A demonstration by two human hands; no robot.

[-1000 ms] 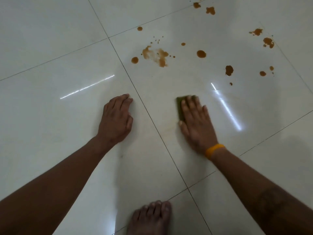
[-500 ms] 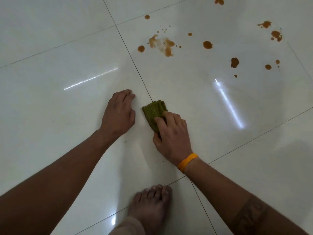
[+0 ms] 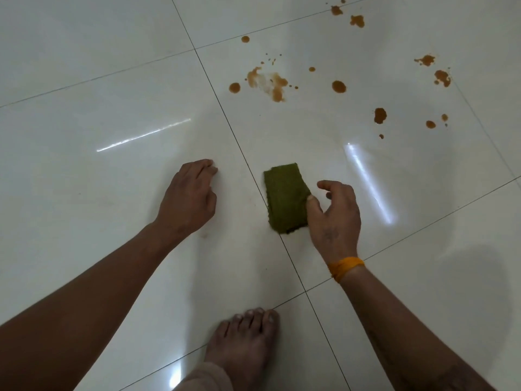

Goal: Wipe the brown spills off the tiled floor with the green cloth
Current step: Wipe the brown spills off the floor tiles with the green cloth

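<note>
A folded green cloth [image 3: 285, 197] lies flat on the white tiled floor [image 3: 98, 193], just right of a grout line. My right hand [image 3: 335, 218], with an orange band at the wrist, sits at the cloth's right edge; its thumb touches the cloth and the fingers are spread and lifted. My left hand [image 3: 189, 198] rests on the tile to the left, fingers curled, holding nothing. Brown spills dot the far tile: a large smeared patch [image 3: 267, 83], round drops [image 3: 338, 86] and more blots [image 3: 380, 115] toward the right.
My bare foot [image 3: 245, 342] stands on the floor at the bottom middle, near a tile joint. Bright light streaks reflect off the glossy tiles on both sides of the hands.
My right hand first slid the cloth left and nearer under its palm. Now it has come off the top, and the cloth lies uncovered with only the thumb at its edge.
</note>
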